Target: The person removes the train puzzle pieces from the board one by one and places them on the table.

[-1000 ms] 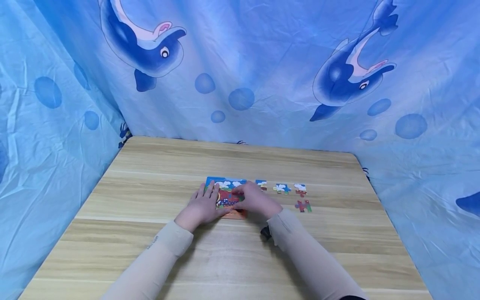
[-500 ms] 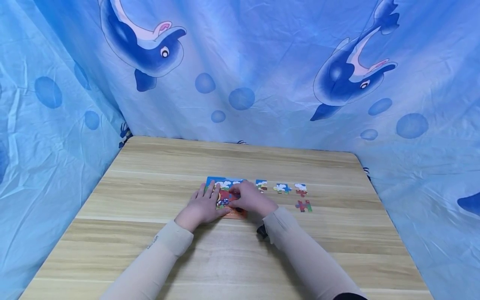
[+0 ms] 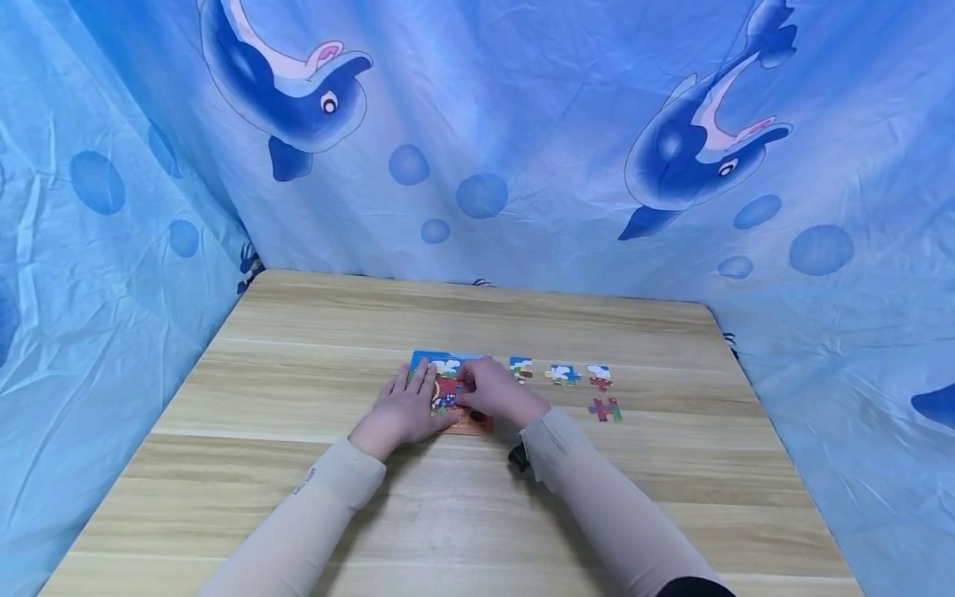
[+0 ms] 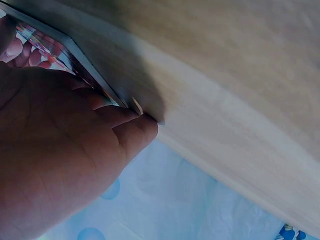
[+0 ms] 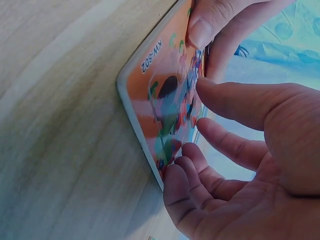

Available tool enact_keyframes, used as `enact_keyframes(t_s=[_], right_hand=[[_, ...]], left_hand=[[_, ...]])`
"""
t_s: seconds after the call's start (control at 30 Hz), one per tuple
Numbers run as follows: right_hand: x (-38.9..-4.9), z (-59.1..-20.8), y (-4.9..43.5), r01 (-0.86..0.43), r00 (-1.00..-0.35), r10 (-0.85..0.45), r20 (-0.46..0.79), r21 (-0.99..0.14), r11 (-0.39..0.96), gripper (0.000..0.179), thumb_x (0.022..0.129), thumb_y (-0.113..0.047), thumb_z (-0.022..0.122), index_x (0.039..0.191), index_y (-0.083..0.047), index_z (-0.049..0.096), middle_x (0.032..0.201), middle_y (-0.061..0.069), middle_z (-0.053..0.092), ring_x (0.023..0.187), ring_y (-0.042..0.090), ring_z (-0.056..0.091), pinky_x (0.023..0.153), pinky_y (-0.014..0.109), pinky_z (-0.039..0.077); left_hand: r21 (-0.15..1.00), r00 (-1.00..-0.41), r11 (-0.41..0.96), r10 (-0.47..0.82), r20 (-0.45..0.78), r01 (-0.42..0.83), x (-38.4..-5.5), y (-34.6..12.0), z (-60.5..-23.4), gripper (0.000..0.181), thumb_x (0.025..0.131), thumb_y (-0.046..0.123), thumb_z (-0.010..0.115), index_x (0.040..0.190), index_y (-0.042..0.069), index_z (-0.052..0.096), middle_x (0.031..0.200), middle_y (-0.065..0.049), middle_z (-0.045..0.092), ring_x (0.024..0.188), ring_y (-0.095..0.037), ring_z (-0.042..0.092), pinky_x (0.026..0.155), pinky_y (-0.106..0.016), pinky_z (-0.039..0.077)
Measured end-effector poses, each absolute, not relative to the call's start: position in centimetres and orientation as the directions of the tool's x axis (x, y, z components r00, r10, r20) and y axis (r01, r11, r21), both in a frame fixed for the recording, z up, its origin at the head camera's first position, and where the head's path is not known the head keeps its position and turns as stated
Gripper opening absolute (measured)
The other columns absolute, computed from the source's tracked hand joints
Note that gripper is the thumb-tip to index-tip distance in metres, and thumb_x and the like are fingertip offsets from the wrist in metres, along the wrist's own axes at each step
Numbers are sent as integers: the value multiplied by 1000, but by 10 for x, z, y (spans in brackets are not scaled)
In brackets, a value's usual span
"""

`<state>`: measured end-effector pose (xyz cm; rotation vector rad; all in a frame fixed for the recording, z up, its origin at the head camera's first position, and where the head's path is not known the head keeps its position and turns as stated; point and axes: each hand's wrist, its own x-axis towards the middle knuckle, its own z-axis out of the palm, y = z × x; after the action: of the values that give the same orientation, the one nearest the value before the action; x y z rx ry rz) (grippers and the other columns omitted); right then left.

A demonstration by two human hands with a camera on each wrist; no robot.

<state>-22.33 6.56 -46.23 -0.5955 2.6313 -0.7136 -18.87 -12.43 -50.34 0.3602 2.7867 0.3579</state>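
Observation:
A colourful jigsaw puzzle board (image 3: 472, 425), blue along its far edge and orange along its near one, lies flat near the table's middle. Spread across its left side, my left hand (image 3: 403, 414) holds it down with nearly straight fingers, its thumb on the near part. My right hand (image 3: 501, 393) is over the board's right half, fingers bent. In the right wrist view its thumb (image 5: 220, 97) and index finger (image 5: 227, 140) come close together at a small red and dark puzzle piece (image 5: 190, 107) on the picture. The right hand hides much of the board's right side from the head view.
Right of the board lie several loose pieces: a blue-and-brown piece (image 3: 521, 368), a cloud piece (image 3: 563, 375), a white-and-red piece (image 3: 599, 377) and a red-and-green piece (image 3: 605, 410). Blue dolphin-print curtains (image 3: 477, 149) stand around the wooden table (image 3: 634, 497).
My right hand has shifted slightly to the left and away from me over the board, its thumb and fingertips moving up the picture. The left hand and the loose pieces have stayed put.

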Motion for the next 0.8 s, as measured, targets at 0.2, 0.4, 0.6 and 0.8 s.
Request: enact_keyframes(t_s=[0.2, 0.4, 0.6, 0.8], right_hand=[[-225, -463, 66, -275, -861, -465, -204, -583, 764, 25, 93, -19, 78, 114, -12, 65, 97, 0, 61, 83, 15, 59, 74, 31, 52], [-226, -464, 67, -222, -872, -447, -201, -651, 725, 20, 95, -14, 75, 110, -14, 62, 91, -2, 63, 77, 14, 62, 66, 29, 54], [-226, -466, 69, -208, -881, -447, -153, -723, 659, 11, 97, -9, 72, 104, -12, 64, 87, 1, 65, 72, 17, 63, 60, 30, 55], [-227, -466, 71, -237, -890, -446, -94, -741, 629, 5, 99, -13, 70, 100, -12, 65, 87, -1, 66, 75, 16, 63, 63, 31, 55]], left_hand=[[251, -920, 946, 275, -280, 206, -188, -122, -500, 112, 89, 85, 35, 163, 5, 12, 168, -16, 2, 152, -41, -3, 118, -59, 8], [214, -922, 952, 273, -274, 218, -198, -125, -519, 116, 84, 92, 26, 164, 10, 6, 168, -12, -2, 151, -40, -6, 118, -60, 8], [192, -923, 958, 263, -282, 214, -199, -124, -521, 116, 84, 92, 28, 164, 12, 5, 169, -11, -2, 152, -40, -5, 118, -61, 12], [198, -922, 957, 263, -285, 211, -199, -123, -520, 114, 85, 91, 27, 164, 10, 6, 168, -12, -1, 152, -41, -4, 117, -61, 12]])
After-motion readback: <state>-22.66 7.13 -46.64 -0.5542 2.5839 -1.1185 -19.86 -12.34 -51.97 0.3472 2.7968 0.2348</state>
